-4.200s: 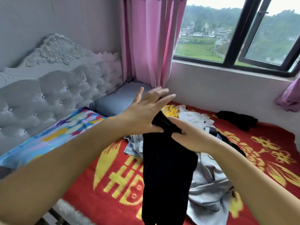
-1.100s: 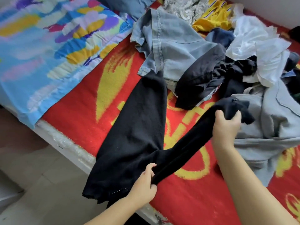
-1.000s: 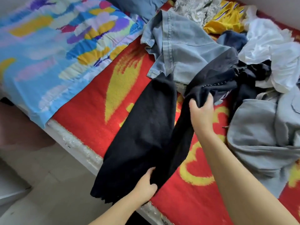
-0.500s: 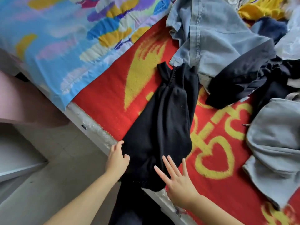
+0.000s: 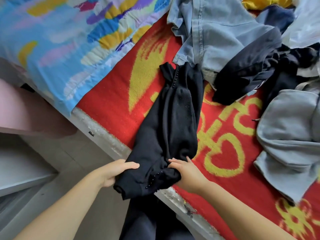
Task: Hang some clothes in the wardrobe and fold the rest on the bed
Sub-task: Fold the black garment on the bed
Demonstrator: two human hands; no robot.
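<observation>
A long black garment (image 5: 171, 118) lies folded lengthwise on the red and yellow blanket (image 5: 110, 104), its near end at the bed's edge. My left hand (image 5: 114, 172) grips the left side of that near end. My right hand (image 5: 183, 172) grips the right side, fingers curled into the bunched cloth. A pile of loose clothes fills the upper right: a light blue denim piece (image 5: 214, 37), a dark navy garment (image 5: 256, 70), a grey garment (image 5: 290, 135) and a yellow one (image 5: 259, 2).
A blue patterned sheet (image 5: 60, 40) covers the bed's left part. The bed's pale edge (image 5: 107, 137) runs diagonally, with tiled floor (image 5: 65, 153) and a white shelf (image 5: 20, 170) to the left. My dark trouser legs (image 5: 152, 220) stand against the bed.
The black garment has been folded lengthwise into a narrow strip. Both hands went from open beside its near end to gripping that end and lifting it slightly off the bed edge.
</observation>
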